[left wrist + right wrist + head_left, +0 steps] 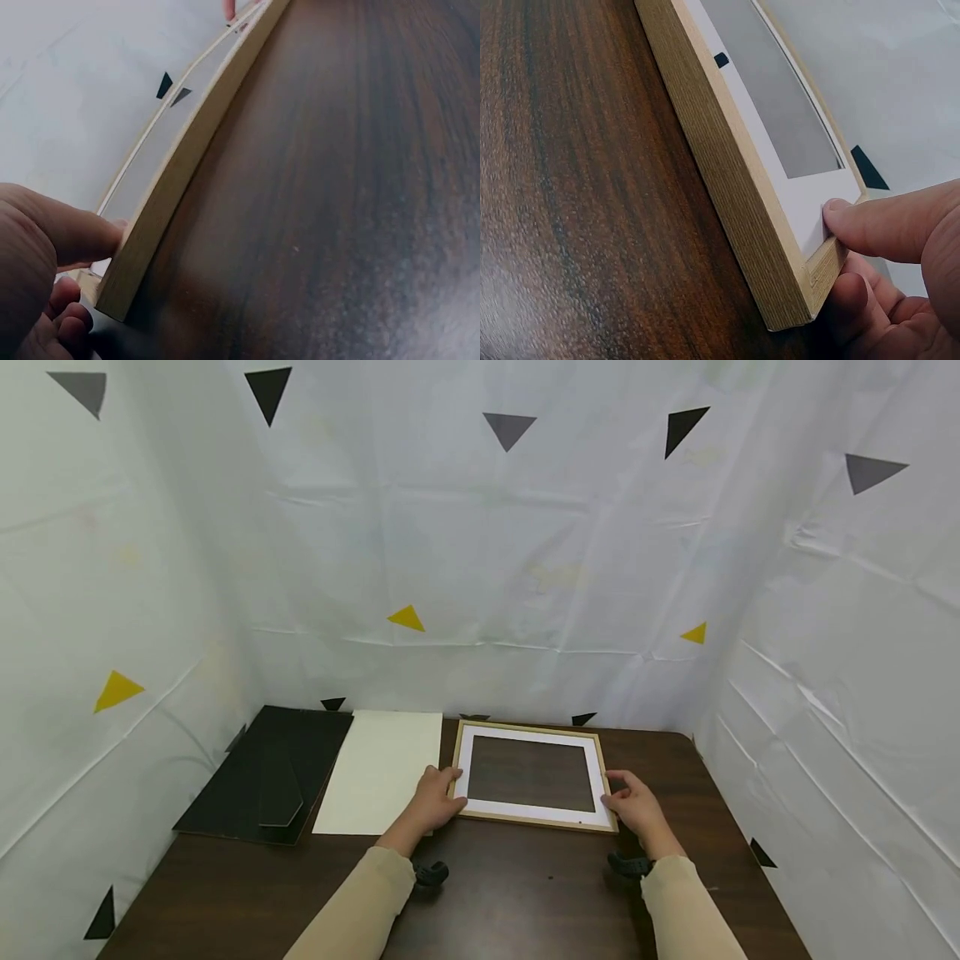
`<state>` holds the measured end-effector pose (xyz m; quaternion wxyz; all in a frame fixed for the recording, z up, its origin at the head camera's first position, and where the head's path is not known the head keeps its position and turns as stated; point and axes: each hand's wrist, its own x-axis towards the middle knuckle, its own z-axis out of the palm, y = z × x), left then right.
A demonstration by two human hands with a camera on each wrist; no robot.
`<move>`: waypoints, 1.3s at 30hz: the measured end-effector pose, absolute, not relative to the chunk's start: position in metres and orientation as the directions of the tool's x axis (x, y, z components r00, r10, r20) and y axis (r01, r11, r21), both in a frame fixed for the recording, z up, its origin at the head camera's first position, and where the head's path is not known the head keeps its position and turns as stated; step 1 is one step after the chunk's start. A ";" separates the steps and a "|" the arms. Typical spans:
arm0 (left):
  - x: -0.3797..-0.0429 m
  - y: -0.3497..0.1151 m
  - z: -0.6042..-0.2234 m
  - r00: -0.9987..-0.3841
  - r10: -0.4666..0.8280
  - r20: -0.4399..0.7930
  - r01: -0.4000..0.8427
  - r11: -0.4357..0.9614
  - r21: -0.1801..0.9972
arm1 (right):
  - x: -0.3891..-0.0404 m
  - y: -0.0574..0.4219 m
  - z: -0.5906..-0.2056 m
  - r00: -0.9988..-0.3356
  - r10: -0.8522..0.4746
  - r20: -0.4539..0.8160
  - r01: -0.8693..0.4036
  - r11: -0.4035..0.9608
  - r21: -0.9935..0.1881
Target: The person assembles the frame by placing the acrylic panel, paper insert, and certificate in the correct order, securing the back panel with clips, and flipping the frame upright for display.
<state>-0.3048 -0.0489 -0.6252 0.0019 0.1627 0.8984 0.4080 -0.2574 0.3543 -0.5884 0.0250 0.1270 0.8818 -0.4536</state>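
Note:
A light-wood picture frame (540,823) with a white mat (525,811) lies face up at the back middle of the table. My left hand (433,797) grips its left side near the front corner. In the left wrist view, that thumb (94,234) presses over the inner edge while curled fingers stay low outside the corner. At the opposite side, my right hand (637,806) holds the frame by its front right corner. Its thumb (870,225) rests on the mat, with fingers bent under the wooden edge. Dark tabletop colour fills the mat's window in the head view.
Left of the frame lies a cream sheet (382,768), partly behind my left hand. Farther left is a black backing board (300,735) with a stand flap (279,797). White sheeting with coloured triangles (407,617) surrounds the brown table (510,893) at the back and sides.

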 end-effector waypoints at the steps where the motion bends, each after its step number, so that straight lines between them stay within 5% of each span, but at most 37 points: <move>1: -0.304 -0.049 -0.625 -0.948 0.293 0.128 0.288 0.610 0.739 | -0.257 0.354 -0.588 -0.965 0.204 -0.165 0.253 0.556 -0.792; 15: -0.309 -0.055 -0.622 -0.962 0.272 0.032 0.183 0.552 0.813 | -0.255 0.354 -0.593 -0.972 0.194 -0.135 0.221 0.545 -0.809; 22: -0.311 -0.076 -0.612 -0.979 0.194 -0.067 -0.017 0.251 0.968 | -0.258 0.352 -0.595 -0.973 0.201 -0.112 0.204 0.532 -0.821; 26: -0.301 -0.090 -0.591 -0.971 0.234 -0.055 -0.015 0.171 0.985 | -0.256 0.352 -0.593 -0.971 0.204 -0.122 0.215 0.533 -0.818; 32: -0.278 -0.124 -0.558 -0.996 0.086 0.016 0.060 0.531 0.845 | -0.252 0.353 -0.593 -0.967 0.212 -0.143 0.237 0.535 -0.811; 39: -0.257 -0.164 -0.562 -0.992 -0.125 0.036 -0.090 0.858 0.506 | -0.261 0.352 -0.593 -0.973 0.182 -0.144 0.221 0.540 -0.812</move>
